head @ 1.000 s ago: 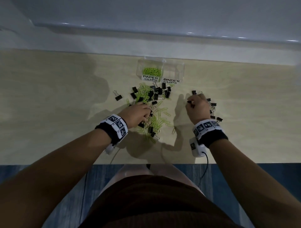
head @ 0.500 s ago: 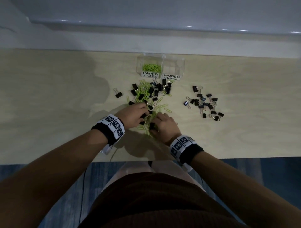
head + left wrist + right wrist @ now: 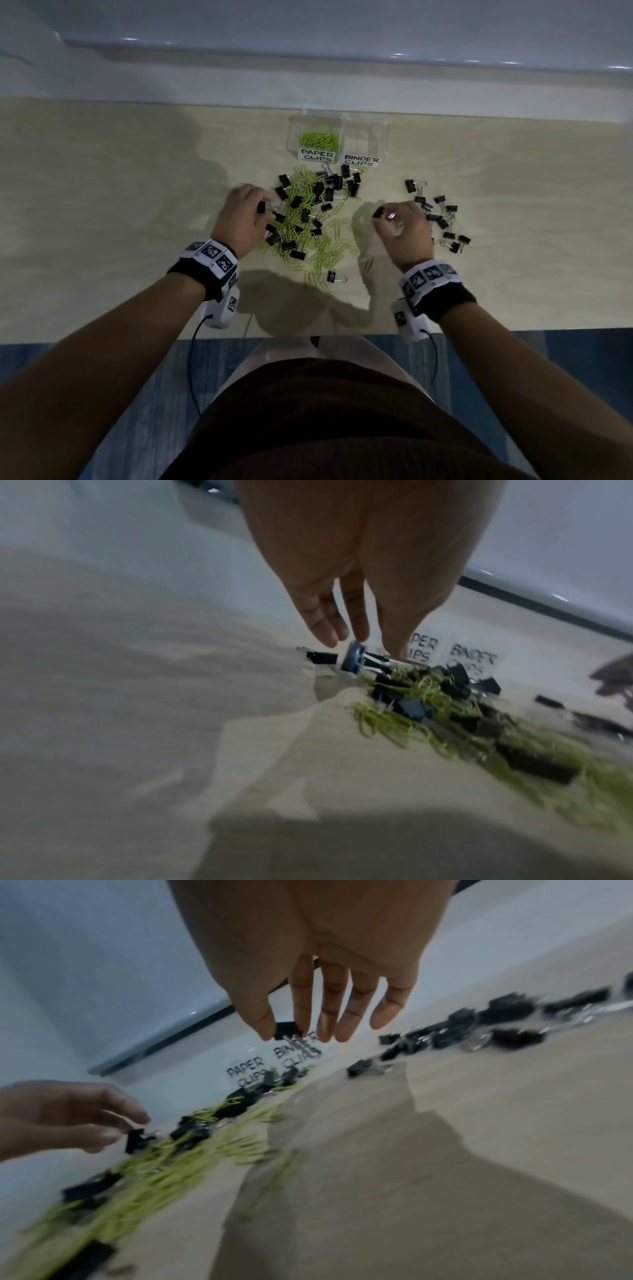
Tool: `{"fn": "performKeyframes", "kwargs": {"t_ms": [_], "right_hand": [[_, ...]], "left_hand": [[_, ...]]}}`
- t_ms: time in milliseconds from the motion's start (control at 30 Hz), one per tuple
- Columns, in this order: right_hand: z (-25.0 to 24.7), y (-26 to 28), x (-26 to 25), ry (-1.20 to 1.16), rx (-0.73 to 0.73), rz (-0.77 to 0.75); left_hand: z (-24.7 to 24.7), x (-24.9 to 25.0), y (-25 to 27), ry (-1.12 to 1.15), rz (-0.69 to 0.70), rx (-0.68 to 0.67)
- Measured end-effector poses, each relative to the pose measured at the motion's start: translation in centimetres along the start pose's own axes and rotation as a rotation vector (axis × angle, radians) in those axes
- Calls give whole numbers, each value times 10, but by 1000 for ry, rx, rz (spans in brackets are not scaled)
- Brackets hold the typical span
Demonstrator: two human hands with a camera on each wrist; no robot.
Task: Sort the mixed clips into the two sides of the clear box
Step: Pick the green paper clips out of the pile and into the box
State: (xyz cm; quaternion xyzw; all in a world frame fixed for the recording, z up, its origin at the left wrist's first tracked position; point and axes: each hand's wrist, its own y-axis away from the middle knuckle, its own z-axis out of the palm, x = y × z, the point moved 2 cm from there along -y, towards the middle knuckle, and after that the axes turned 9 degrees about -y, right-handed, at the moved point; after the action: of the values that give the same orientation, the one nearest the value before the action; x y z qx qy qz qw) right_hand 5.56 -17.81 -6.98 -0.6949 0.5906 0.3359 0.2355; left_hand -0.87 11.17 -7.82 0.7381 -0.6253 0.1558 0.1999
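A clear two-sided box [image 3: 383, 137] stands at the back; its left side, labelled PAPER CLIPS, holds green paper clips [image 3: 320, 139], and the BINDER CLIPS side looks empty. In front lies a mixed pile [image 3: 308, 222] of green paper clips and black binder clips. My left hand [image 3: 263, 206] is at the pile's left edge and pinches a black binder clip [image 3: 354, 658]. To the right of the pile my right hand [image 3: 381, 215] pinches a black binder clip [image 3: 287, 1029] between thumb and forefinger, beside a group of black binder clips [image 3: 442, 219].
The light wooden table [image 3: 120, 222] ends in a front edge close to my body. A pale wall ledge [image 3: 308, 85] runs behind the box. One binder clip [image 3: 334, 277] lies alone near the pile's front.
My right hand has left the mixed pile and moved right with a binder clip, next to the right-hand group. My left hand has shifted up and left to the pile's left edge.
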Motion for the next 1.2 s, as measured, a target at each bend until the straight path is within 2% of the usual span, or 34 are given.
{"fn": "performKeyframes", "kwargs": {"t_ms": [67, 133, 233, 333, 433, 567, 700, 767, 867, 933, 1000, 1100, 1200], "right_hand": [[-9, -2, 11, 96, 2, -12], [-6, 4, 10, 153, -55, -104], [14, 30, -2, 130, -230, -344], [37, 55, -8, 177, -428, -458], [54, 64, -8, 218, -507, -446], [62, 66, -12, 224, -504, -462], [57, 66, -20, 129, -509, -433], [47, 60, -22, 69, -449, -397], [24, 41, -13, 24, -255, -313], [8, 26, -1, 65, -151, -230], [-4, 16, 14, 158, -128, -139], [-7, 14, 26, 224, -182, -109], [6, 25, 25, 217, -311, -146]], "left_hand": [[3, 2, 5, -103, 113, -11], [9, 14, 13, -134, 225, -90], [25, 32, 24, -221, 386, -281], [34, 39, 27, -337, 430, -348], [35, 40, 25, -381, 452, -318], [38, 43, 24, -491, 527, -310], [41, 42, 27, -519, 523, -277], [38, 40, 28, -468, 489, -267], [24, 33, 29, -397, 421, -184], [15, 24, 27, -364, 347, -126], [8, 14, 25, -371, 294, -92], [8, 12, 30, -366, 295, -132], [19, 28, 41, -340, 357, -307]]}}
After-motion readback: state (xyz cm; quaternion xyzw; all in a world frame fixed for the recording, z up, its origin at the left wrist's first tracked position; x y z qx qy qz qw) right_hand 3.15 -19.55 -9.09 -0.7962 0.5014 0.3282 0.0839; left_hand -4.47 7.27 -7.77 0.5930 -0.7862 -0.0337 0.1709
